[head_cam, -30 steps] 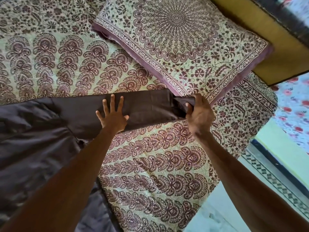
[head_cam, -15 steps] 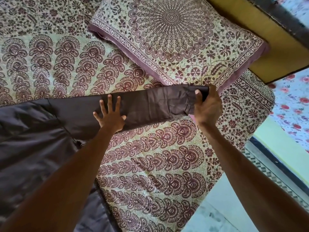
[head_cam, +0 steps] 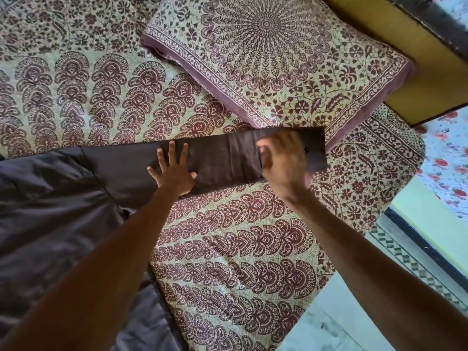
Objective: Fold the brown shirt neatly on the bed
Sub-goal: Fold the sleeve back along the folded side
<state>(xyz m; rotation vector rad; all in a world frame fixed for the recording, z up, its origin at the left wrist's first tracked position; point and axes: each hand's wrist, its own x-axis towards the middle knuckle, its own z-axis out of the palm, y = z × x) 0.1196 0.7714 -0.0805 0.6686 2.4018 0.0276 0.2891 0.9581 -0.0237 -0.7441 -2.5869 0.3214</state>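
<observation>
Brown shirt [head_cam: 50,224]: body spread near left on the bed [head_cam: 228,249], rumpled, no fold in it that I can see.
Bed: printed cover, the shirt lies directly on it.
Left hand [head_cam: 174,173]: flat, fingers splayed, pressing the sleeve [head_cam: 222,160] down about mid-length. Grips nothing.
Sleeve: stretched straight out to the right, mostly smooth, a few creases toward the far end.
Right hand [head_cam: 283,163]: over the sleeve just short of the cuff [head_cam: 315,148], motion-blurred. Pinching or just smoothing, can't tell.
Cuff: lies flat, tip against the edge of the pillow [head_cam: 266,59].
Progress: early, my read. One sleeve laid out. Folding it in and the body folds are all left. Other sleeve not in view.
</observation>
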